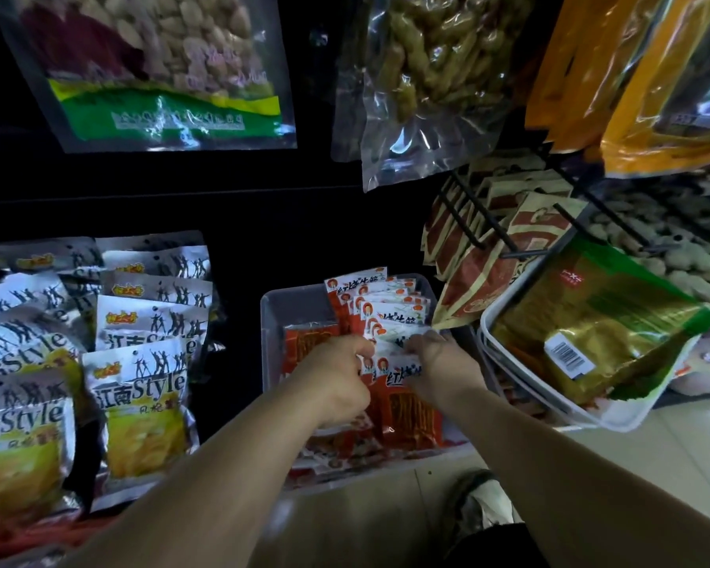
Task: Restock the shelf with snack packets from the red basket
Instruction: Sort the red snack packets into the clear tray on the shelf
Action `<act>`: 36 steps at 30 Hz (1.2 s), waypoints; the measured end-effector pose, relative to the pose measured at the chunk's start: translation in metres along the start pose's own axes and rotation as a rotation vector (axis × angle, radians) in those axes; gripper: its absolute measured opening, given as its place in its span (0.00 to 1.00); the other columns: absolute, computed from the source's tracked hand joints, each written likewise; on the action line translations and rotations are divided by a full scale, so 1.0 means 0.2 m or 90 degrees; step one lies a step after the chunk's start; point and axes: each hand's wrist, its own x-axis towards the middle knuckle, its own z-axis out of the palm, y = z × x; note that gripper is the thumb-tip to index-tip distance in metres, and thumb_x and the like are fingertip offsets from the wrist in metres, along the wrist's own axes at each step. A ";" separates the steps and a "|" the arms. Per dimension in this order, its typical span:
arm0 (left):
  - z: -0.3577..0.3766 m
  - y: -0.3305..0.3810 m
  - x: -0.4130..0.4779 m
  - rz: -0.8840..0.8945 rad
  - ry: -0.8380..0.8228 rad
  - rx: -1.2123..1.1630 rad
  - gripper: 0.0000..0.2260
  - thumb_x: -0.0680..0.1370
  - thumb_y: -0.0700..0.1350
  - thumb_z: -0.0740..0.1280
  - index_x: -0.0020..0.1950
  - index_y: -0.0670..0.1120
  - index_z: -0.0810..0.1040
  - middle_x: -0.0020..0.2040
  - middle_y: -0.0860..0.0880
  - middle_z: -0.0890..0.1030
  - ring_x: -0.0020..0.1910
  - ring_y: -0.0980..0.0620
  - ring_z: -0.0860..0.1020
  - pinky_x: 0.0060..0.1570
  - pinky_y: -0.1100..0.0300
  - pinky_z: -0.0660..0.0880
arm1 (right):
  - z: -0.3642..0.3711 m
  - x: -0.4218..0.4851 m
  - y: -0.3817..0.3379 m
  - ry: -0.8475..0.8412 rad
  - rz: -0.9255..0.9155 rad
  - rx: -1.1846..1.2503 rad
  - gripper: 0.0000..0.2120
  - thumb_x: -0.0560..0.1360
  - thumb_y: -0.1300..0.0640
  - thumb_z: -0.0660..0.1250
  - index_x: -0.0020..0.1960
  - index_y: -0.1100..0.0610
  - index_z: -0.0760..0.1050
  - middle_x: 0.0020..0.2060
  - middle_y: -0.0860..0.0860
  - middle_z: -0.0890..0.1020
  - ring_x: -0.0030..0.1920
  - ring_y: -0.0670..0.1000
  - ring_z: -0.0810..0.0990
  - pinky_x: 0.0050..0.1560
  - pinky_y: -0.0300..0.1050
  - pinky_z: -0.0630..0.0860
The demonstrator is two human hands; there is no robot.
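A clear plastic bin (294, 305) on the low shelf holds a row of small red-and-white snack packets (386, 309) standing upright, with more lying flat at the front. My left hand (339, 379) and my right hand (439, 362) both reach into the bin. Each pinches the nearest upright packets (394, 364) from one side, fingers curled on their top edges. The red basket is not visible in this view.
Silver and yellow snack bags (140, 387) fill the shelf to the left. A white basket (615, 416) with a gold-green bag sits to the right. Clear bags of nuts hang above, and brown packets (488, 256) hang on black pegs. A shoe (476, 510) stands on the tiled floor.
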 end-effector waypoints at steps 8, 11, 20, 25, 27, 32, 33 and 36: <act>0.00 -0.01 0.02 0.015 0.017 -0.015 0.30 0.76 0.34 0.69 0.74 0.56 0.72 0.73 0.50 0.74 0.69 0.48 0.75 0.67 0.54 0.76 | -0.12 -0.07 0.01 0.119 -0.065 0.036 0.09 0.81 0.55 0.67 0.59 0.47 0.82 0.52 0.51 0.84 0.54 0.57 0.82 0.47 0.49 0.80; -0.02 0.00 0.00 0.063 0.099 -0.037 0.21 0.75 0.37 0.72 0.61 0.59 0.76 0.63 0.52 0.80 0.59 0.51 0.80 0.58 0.55 0.81 | -0.26 -0.13 -0.02 0.105 -0.071 0.107 0.06 0.76 0.60 0.68 0.45 0.48 0.79 0.42 0.50 0.81 0.46 0.55 0.79 0.37 0.45 0.72; -0.16 0.19 -0.25 0.242 0.077 -0.364 0.16 0.73 0.36 0.79 0.42 0.47 0.72 0.35 0.49 0.77 0.35 0.52 0.76 0.33 0.63 0.73 | -0.71 -0.52 -0.24 0.169 -0.033 0.593 0.21 0.69 0.62 0.82 0.44 0.54 0.69 0.34 0.45 0.75 0.34 0.43 0.72 0.33 0.36 0.70; -0.21 0.25 -0.38 0.306 0.020 -0.421 0.13 0.73 0.34 0.78 0.43 0.44 0.74 0.43 0.41 0.79 0.43 0.46 0.76 0.47 0.49 0.74 | -0.72 -0.77 -0.32 0.213 0.017 0.818 0.15 0.72 0.71 0.77 0.42 0.55 0.75 0.50 0.69 0.81 0.47 0.63 0.82 0.47 0.61 0.79; -0.23 0.24 -0.41 0.303 -0.006 -0.429 0.13 0.72 0.33 0.78 0.50 0.44 0.79 0.48 0.47 0.85 0.46 0.46 0.82 0.50 0.51 0.79 | -0.70 -0.81 -0.32 0.162 0.037 0.867 0.11 0.74 0.70 0.75 0.41 0.55 0.81 0.46 0.63 0.86 0.46 0.63 0.86 0.44 0.56 0.84; -0.25 0.22 -0.43 0.281 -0.078 -0.433 0.22 0.73 0.31 0.76 0.62 0.51 0.83 0.55 0.49 0.87 0.55 0.48 0.86 0.56 0.51 0.83 | -0.66 -0.75 -0.30 0.086 0.066 0.916 0.16 0.76 0.67 0.74 0.61 0.53 0.83 0.52 0.58 0.88 0.52 0.60 0.88 0.52 0.58 0.85; -0.26 0.22 -0.42 0.274 -0.057 -0.443 0.20 0.73 0.32 0.76 0.61 0.50 0.84 0.54 0.48 0.87 0.54 0.48 0.86 0.56 0.51 0.83 | -0.65 -0.73 -0.29 0.080 0.043 0.926 0.19 0.76 0.65 0.75 0.64 0.50 0.82 0.56 0.57 0.87 0.57 0.60 0.86 0.59 0.61 0.83; -0.27 0.20 -0.40 0.255 -0.002 -0.517 0.17 0.74 0.34 0.77 0.59 0.50 0.85 0.54 0.47 0.87 0.55 0.47 0.86 0.56 0.50 0.83 | -0.63 -0.70 -0.26 0.039 -0.058 0.947 0.28 0.72 0.63 0.77 0.69 0.45 0.79 0.64 0.53 0.84 0.66 0.58 0.81 0.66 0.60 0.77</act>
